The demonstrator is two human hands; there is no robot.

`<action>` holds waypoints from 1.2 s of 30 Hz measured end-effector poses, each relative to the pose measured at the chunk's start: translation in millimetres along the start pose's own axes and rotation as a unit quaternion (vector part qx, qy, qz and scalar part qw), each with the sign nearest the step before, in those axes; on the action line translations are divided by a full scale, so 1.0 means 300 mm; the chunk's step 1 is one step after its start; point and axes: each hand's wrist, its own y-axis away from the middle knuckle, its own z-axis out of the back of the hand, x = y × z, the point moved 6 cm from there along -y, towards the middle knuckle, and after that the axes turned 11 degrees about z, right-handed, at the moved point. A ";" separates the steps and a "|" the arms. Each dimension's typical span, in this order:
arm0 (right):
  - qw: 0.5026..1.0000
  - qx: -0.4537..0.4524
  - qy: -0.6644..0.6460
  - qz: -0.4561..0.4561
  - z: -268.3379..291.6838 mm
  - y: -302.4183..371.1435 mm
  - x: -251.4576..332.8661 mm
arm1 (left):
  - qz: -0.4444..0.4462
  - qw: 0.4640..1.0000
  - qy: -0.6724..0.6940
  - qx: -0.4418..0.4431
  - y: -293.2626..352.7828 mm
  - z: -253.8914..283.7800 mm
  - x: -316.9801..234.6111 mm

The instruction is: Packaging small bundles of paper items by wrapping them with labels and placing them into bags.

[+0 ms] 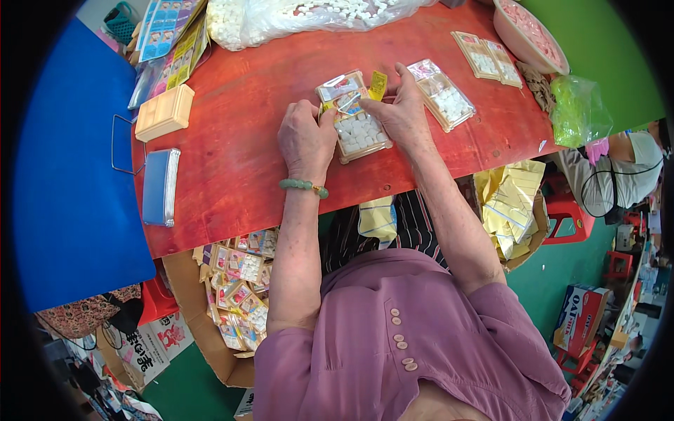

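On the red table lies a small cream compartment tray (361, 139), with white pieces in its near part and coloured printed cards and small items in its far part. My left hand (307, 140) is closed at its left edge, the thumb resting over the contents. From the right, my right hand (404, 116) grips its other side, the thumb on top and the index finger stretched away. A yellow printed strip (378, 85) stands up at the tray's far right corner, by my right thumb. Another filled tray in clear wrap (442, 95) lies right of my hand.
Two more filled trays (486, 57) lie far right, near a bowl of pink pieces (530, 35). A clear bag of white pieces (281, 24) is at the back. Stacked empty trays (165, 114) and clear sheets (161, 188) stand left. Below, a carton (189, 309) holds packed trays.
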 end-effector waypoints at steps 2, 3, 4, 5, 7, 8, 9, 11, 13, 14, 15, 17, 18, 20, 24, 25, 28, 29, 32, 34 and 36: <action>0.998 -0.019 -0.053 -0.016 -0.005 0.004 -0.013 | 0.005 1.000 0.007 -0.002 0.001 0.000 0.004; 0.998 -0.020 -0.053 -0.016 -0.006 0.006 -0.027 | 0.004 1.000 0.007 -0.002 0.002 -0.002 0.002; 0.996 -0.029 -0.084 -0.021 -0.005 0.007 -0.045 | 0.004 1.000 0.011 -0.005 0.002 -0.002 0.001; 0.992 -0.039 -0.116 -0.025 -0.004 0.008 -0.061 | 0.003 1.000 0.016 -0.007 0.002 -0.002 -0.002; 0.989 -0.044 -0.136 -0.026 -0.005 0.017 -0.059 | 0.007 1.000 0.017 -0.013 0.005 -0.001 0.000; 0.986 -0.049 -0.156 -0.025 -0.004 0.024 -0.056 | 0.010 1.000 0.019 -0.018 0.006 0.000 0.000; 0.986 -0.049 -0.157 -0.025 -0.004 0.028 -0.052 | 0.009 1.000 0.018 -0.018 0.009 0.002 -0.003; 0.975 -0.065 -0.213 -0.008 -0.002 0.036 -0.038 | 0.020 0.999 0.031 -0.025 0.015 0.010 -0.005; 0.971 -0.066 -0.230 0.001 -0.002 0.043 -0.031 | 0.016 0.999 0.038 -0.031 0.018 0.010 -0.001; 0.967 -0.066 -0.247 0.008 -0.002 0.045 -0.027 | 0.012 0.998 0.045 -0.035 0.018 0.009 0.003; 0.967 -0.066 -0.248 0.009 -0.002 0.048 -0.023 | 0.012 0.998 0.044 -0.036 0.016 0.006 0.007; 0.968 -0.061 -0.242 0.008 -0.002 0.051 -0.011 | -0.007 0.997 0.062 -0.050 0.013 0.005 0.012; 0.968 -0.061 -0.242 0.007 -0.002 0.056 -0.007 | -0.007 0.997 0.061 -0.050 0.010 -0.001 0.018; 0.958 -0.063 -0.278 0.029 -0.003 0.064 0.006 | 0.003 0.987 0.155 -0.051 0.004 0.001 0.035; 0.959 -0.064 -0.272 0.039 0.003 0.071 0.000 | -0.001 0.984 0.174 -0.027 0.009 0.000 0.026; 0.959 -0.061 -0.276 0.034 0.004 0.073 0.003 | -0.001 0.983 0.183 -0.030 0.011 0.002 0.027; 0.954 -0.059 -0.291 0.031 0.011 0.080 0.021 | 0.020 0.979 0.201 -0.017 0.012 0.007 0.031; 0.951 -0.058 -0.302 0.033 0.012 0.083 0.026 | 0.043 0.977 0.211 -0.001 0.011 0.005 0.037; 0.940 -0.060 -0.333 0.049 0.016 0.090 0.050 | 0.070 0.946 0.313 0.041 0.012 -0.012 0.066; 0.932 -0.068 -0.350 0.055 0.017 0.090 0.046 | 0.090 0.908 0.403 0.069 0.017 -0.033 0.080; 0.925 -0.078 -0.367 0.061 0.019 0.091 0.043 | 0.111 0.860 0.489 0.098 0.026 -0.043 0.080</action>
